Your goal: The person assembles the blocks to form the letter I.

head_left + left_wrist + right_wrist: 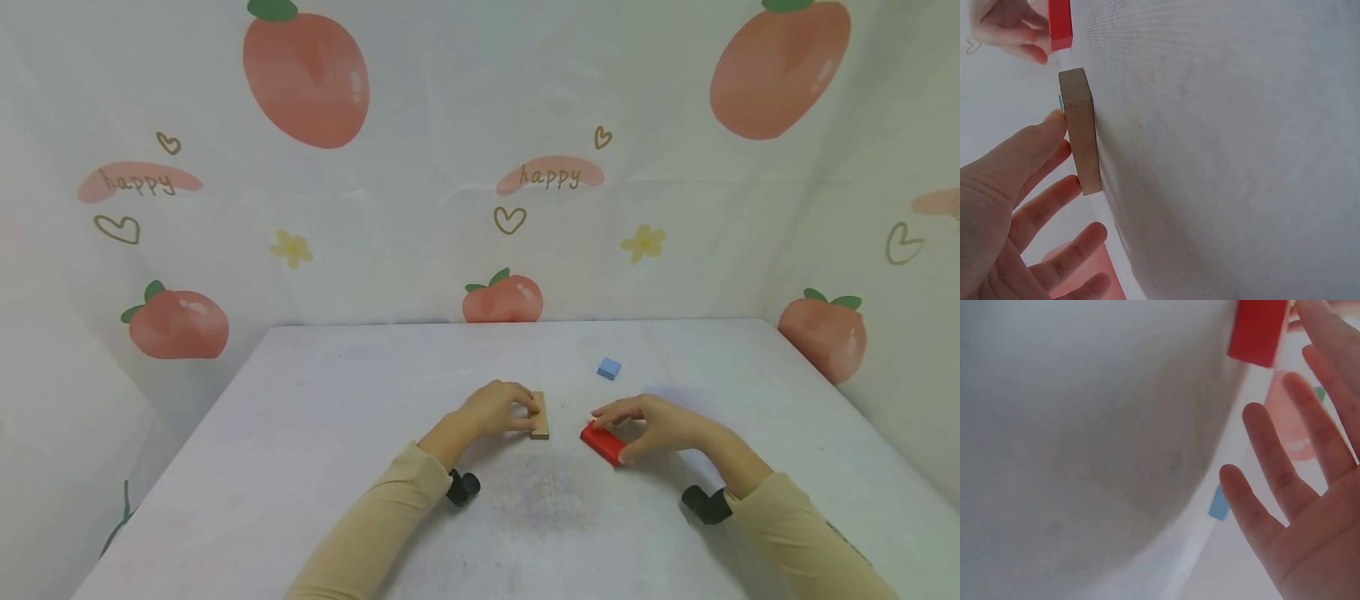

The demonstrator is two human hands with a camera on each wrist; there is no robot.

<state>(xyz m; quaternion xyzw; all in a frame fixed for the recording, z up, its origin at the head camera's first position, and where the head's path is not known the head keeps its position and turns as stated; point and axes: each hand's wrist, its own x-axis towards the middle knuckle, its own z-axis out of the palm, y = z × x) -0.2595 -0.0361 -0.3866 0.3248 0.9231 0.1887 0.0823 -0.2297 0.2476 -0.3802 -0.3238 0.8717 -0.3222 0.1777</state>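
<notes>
A flat wooden block lies lengthwise on the table. My left hand reaches it from the left; in the left wrist view the thumb and fingertips rest along the upper side of the wooden block, fingers loosely extended. To its right lies a red block, set at a slant. Over that one is my right hand, its thumb near the close end and fingertips by the far end. In the right wrist view the fingers are spread and nearly straight beside the red block.
A small blue block lies farther back on the white table, beyond the red one. Behind the table hangs a white cloth printed with fruit, hearts and words. Dark wrist mounts stick out below both sleeves.
</notes>
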